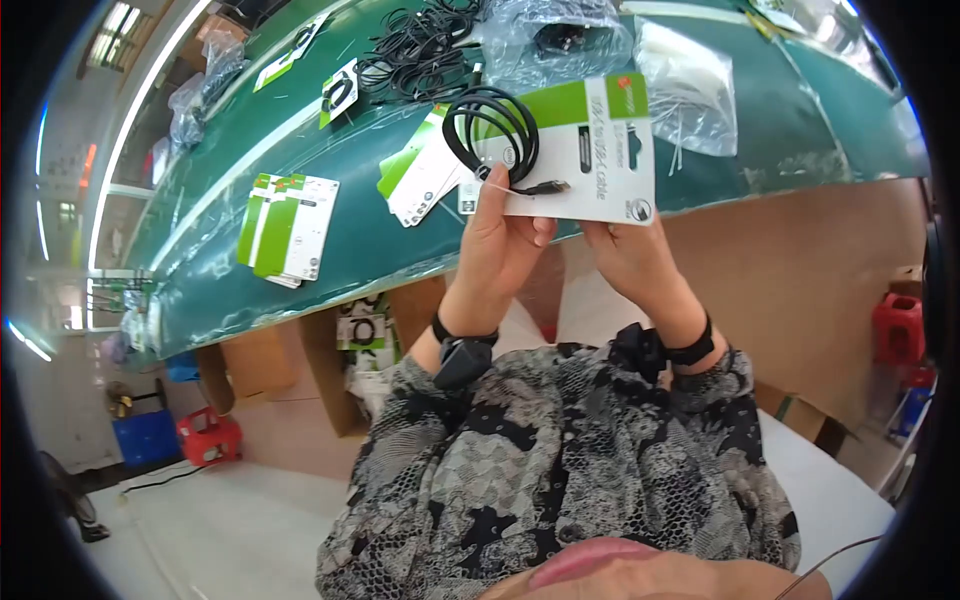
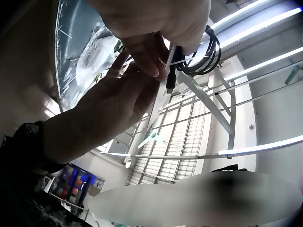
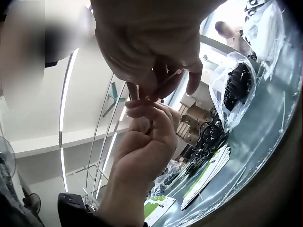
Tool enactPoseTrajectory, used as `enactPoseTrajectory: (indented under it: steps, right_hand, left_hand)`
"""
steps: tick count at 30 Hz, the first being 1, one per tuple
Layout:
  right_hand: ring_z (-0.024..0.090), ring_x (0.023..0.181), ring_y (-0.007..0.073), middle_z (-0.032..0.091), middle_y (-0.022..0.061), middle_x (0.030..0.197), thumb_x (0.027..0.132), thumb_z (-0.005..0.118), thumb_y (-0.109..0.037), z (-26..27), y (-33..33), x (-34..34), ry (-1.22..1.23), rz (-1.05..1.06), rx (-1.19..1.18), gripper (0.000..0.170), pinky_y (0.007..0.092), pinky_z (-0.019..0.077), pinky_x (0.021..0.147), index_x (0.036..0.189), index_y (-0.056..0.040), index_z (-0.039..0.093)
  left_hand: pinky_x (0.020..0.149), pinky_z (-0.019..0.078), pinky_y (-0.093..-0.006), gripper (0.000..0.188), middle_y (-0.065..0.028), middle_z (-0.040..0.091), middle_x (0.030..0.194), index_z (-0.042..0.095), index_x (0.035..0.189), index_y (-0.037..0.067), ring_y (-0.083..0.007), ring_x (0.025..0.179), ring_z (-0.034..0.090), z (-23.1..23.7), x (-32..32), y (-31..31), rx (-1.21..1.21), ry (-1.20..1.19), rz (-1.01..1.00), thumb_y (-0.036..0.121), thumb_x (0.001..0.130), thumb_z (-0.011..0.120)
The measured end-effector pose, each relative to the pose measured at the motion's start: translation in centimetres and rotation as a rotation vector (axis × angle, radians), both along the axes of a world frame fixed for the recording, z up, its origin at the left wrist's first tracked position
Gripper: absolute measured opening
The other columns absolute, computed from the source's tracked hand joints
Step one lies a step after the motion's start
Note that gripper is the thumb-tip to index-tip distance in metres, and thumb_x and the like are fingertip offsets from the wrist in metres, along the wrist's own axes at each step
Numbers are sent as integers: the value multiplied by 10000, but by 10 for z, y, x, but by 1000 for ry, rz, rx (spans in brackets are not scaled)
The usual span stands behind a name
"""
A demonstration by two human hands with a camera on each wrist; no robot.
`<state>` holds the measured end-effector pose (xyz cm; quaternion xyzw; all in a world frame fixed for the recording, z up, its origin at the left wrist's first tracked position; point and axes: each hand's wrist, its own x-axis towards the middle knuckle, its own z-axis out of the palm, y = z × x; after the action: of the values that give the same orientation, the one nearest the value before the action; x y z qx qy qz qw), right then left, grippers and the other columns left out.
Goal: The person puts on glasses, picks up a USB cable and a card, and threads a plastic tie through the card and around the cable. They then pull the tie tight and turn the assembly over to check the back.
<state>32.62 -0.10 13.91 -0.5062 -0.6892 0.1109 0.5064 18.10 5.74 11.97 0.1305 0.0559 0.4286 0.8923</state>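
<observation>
My left hand [image 1: 497,250] holds a green-and-white packaging card [image 1: 610,150] by its lower edge, the thumb pressing on the front. A coiled black USB cable [image 1: 530,140] lies against the card's face, its plug pointing right. A thin white tie [image 1: 515,189] crosses the coil near the thumb. Behind the card's lower right part is my right hand [image 1: 640,262], its fingers mostly hidden in the head view. In the right wrist view, the curled fingers of that hand pinch a thin white tie end [image 3: 171,80], close to the left hand's fingertips.
Stacks of printed cards [image 1: 305,225] lie on the green table [image 1: 350,240]. Further back are a heap of black cables [image 1: 425,50], a clear plastic bag [image 1: 550,45] and a bag of white ties [image 1: 690,85]. A finished-looking card with cable [image 1: 340,92] lies at the left.
</observation>
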Motion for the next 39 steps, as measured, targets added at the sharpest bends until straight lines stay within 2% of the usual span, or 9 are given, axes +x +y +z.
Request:
enactPoseTrajectory:
  steps: [3,4,7,16,18,19,22,31,39]
  right_hand:
    - [610,854,207,643,89,956,835,596,12,-22,4,1,178,-63,-68,182,324,486,727,1012,-11,630]
    - [610,854,207,643,89,956,835,596,12,-28,6,1,165,-61,-69,182,324,486,727,1012,-11,630]
    - [592,890,154,644,54,973,862,589,-10,-44,14,-1,564,-13,-212,157,300,482,752,1012,-1,634]
    - [576,941,165,618,63,1068,860,595,-23,-71,7,1,709,-21,-222,244,311,470,792,1103,-22,599]
    - [569,939,222,604,86,1084,826,609,-19,-70,-18,31,-206,90,-367,312,337,461,810,1135,-46,576]
    - [569,939,222,604,86,1084,826,609,-19,-46,-14,23,-208,92,-370,312,337,461,810,1135,-46,576]
    - [551,915,276,600,94,1049,768,630,-10,30,-9,4,-465,4,166,325,358,452,806,1085,-65,586]
    - [555,902,271,605,53,1015,710,666,-16,-10,13,1,-387,8,105,307,367,435,805,999,-77,581]
    - [560,881,256,626,29,979,689,701,-42,-12,5,0,-518,-74,277,231,394,423,815,896,-81,606]
  left_hand:
    - [577,492,-261,287,-66,629,925,528,1105,28,-135,679,591,6,1,0,320,422,206,273,956,514]
    - [577,492,-261,287,-66,629,925,528,1105,28,-135,679,591,7,1,1,317,409,210,273,956,514]
    - [624,513,-273,270,-61,624,962,523,1114,34,-147,766,619,8,2,3,330,528,263,236,938,552]
    - [688,519,-271,294,-52,612,1025,513,1155,34,-140,848,622,-2,5,4,274,520,422,166,908,602]
    - [720,506,-254,293,-49,604,1039,510,1162,35,-125,873,609,-17,3,11,359,614,541,134,902,603]
    - [736,499,-245,293,-47,600,1045,508,1165,36,-118,886,602,-20,2,11,397,662,596,117,900,604]
    - [739,481,-228,295,-39,595,1037,503,1168,36,-103,884,586,-26,8,-1,389,679,489,103,898,602]
    - [667,461,-223,265,-15,590,957,509,1128,35,-95,822,575,-31,8,-8,211,540,461,70,884,606]
    - [670,470,-230,266,-35,596,968,521,1114,32,-105,840,586,-34,10,-14,269,544,453,54,869,621]
